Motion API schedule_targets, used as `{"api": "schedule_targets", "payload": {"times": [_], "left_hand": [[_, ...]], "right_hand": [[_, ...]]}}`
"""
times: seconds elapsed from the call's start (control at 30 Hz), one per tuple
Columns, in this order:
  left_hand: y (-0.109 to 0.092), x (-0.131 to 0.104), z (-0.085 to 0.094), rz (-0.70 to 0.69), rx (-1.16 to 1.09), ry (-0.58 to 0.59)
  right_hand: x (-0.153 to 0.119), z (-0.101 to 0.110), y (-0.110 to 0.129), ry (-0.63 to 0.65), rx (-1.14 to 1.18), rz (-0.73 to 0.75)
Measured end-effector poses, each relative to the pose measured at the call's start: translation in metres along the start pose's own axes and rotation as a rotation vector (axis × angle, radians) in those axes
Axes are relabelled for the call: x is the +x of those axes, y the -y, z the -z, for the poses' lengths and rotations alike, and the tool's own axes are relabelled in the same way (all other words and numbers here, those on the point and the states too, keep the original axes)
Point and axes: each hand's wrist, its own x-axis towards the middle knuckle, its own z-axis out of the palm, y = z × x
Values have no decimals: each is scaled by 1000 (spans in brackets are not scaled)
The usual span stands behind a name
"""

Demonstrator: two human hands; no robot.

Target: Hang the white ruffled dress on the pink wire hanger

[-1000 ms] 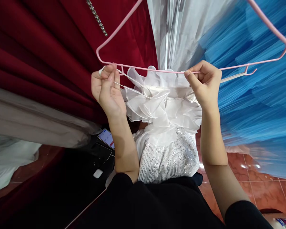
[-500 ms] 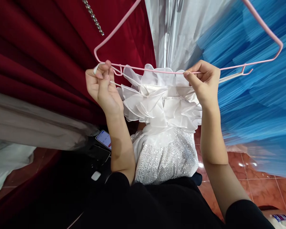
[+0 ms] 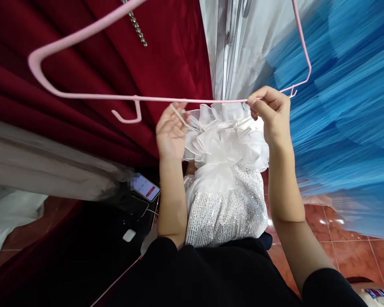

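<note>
Dark red velvet drapes [image 3: 83, 64] fill the left and blue tulle [image 3: 345, 128] the right, with a white dress [image 3: 225, 187], ruffled above and sequinned below, hanging between the person's forearms. A pink hanger [image 3: 121, 97] runs level just above the ruffles; the right hand [image 3: 272, 113] pinches its bar between thumb and forefinger. The left hand [image 3: 171, 132] sits palm-up under the bar, fingers loosely apart, a thin white strap [image 3: 179, 118] lying across them; a phone [image 3: 146, 187] lies below.
</note>
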Motion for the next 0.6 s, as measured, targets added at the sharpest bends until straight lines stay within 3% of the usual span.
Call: {"api": "schedule_targets", "payload": {"times": [0.1,0.2,0.3,0.4,0.43,0.57,0.6], "left_hand": [[-8,-15,-44,-30,47,174],[-20,-17,-82,-86,55,177],[-28,-11,-102,-80,-47,161],[-31,-2,-106,-125,-114,125],[-31,1,-105,-137,-121,93],[-25,7,-100,-87,-87,-5],[-23,7,-99,-76,-84,-6]], "right_hand": [[0,-10,0,-78,-73,41],[-2,-19,2,-155,-168,72],[-9,-24,8,-170,-214,81],[-23,-23,12,-234,-239,114],[-29,-21,10,-327,-242,148],[-48,5,-14,-900,-120,286],[-51,14,-21,-953,-83,271]]}}
